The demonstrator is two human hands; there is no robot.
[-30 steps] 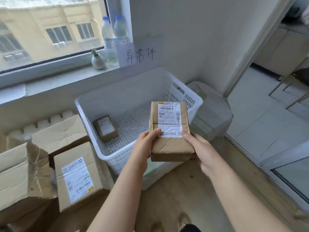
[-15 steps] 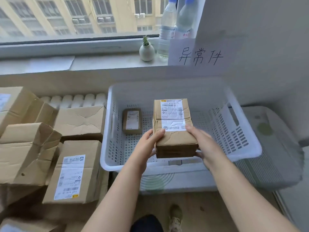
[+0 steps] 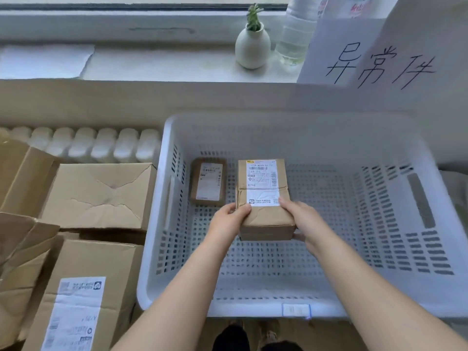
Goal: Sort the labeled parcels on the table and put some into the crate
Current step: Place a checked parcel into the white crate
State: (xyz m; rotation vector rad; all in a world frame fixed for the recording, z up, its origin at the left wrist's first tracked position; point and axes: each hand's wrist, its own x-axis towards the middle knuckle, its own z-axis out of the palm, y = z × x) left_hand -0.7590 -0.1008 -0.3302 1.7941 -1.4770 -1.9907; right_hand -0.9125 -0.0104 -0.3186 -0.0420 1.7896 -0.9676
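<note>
windowsill behind; white crate [image 3: 157, 224] holds small parcel [image 3: 208, 182]; both hands [image 3: 229, 220] clasp labeled parcel [image 3: 264, 198] inside.

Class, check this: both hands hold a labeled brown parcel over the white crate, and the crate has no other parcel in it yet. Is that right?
Not quite. The head view shows a smaller parcel already lying on the floor of the white crate. The rest holds: the left hand and right hand hold the labeled brown parcel over it.
</note>
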